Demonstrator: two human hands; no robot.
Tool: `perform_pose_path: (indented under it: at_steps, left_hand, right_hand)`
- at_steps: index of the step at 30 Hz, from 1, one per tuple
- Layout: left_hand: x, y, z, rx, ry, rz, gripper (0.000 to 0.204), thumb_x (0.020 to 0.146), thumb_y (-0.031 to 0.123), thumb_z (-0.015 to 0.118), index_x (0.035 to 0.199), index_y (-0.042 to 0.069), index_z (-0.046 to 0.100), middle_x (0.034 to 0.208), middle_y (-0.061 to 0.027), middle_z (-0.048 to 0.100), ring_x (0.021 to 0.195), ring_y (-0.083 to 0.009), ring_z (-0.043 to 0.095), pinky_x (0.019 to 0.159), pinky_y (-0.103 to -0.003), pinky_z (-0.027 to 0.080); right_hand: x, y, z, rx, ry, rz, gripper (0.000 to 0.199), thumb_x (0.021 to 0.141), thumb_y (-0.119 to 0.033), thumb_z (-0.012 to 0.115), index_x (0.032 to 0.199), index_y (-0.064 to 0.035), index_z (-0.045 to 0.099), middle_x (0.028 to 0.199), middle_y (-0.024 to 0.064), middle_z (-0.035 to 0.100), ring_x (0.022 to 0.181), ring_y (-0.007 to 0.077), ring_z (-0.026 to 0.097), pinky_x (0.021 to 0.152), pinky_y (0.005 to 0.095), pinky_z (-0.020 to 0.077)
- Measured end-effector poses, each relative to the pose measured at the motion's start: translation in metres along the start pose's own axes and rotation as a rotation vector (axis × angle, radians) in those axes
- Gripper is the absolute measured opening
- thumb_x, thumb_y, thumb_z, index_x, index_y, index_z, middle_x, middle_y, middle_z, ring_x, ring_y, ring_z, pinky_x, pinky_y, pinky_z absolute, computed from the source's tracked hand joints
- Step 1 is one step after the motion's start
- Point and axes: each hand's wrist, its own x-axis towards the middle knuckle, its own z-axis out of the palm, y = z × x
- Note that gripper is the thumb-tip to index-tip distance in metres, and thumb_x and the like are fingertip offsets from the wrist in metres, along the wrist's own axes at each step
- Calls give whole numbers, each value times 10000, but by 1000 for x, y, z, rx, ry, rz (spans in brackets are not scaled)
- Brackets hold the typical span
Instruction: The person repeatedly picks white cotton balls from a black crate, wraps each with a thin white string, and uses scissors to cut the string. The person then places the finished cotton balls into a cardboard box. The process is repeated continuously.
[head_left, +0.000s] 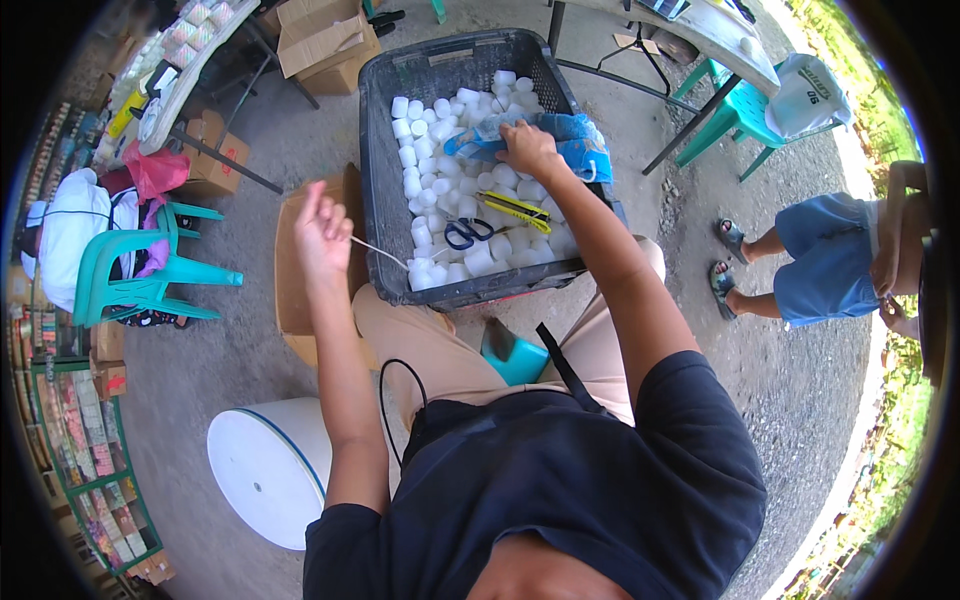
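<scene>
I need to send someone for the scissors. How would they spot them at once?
Find the dark plastic crate in front of the seated person, full of small white cylinders. The scissors lie on that white pile near the crate's near edge, beside a yellow cutter; their blue loop handles set them apart.

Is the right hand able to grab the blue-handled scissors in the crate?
Probably yes: the right hand rests inside the dark plastic crate, and the blue-handled scissors lie uncovered on the white caps.
</scene>
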Motion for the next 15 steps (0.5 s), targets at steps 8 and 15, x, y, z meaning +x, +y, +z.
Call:
perform_pose_path:
  at_steps: [8, 15]
  left_hand:
    - [51, -170, 113, 1937, -515, 272, 404, 798, 280, 721, 1107, 40, 621, 1196, -176, 572, 1021, -365, 613, 843, -454, 500]
    - [82, -174, 98, 1521, -265, 114, 372, 811, 238, 706, 1105, 26, 621, 1170, -201, 613, 1012, -377, 618, 844, -409, 501]
  right_hand:
    - [27, 42, -45, 1925, 155, 408, 150, 938, -168, 520, 991, -42, 580, 918, 126, 685, 825, 254, 687, 755, 418, 564]
    - [11, 34, -69, 2187, 49, 113, 162, 982, -165, 494, 1115, -84, 541, 998, 89, 633, 849, 191, 641, 773, 381, 562]
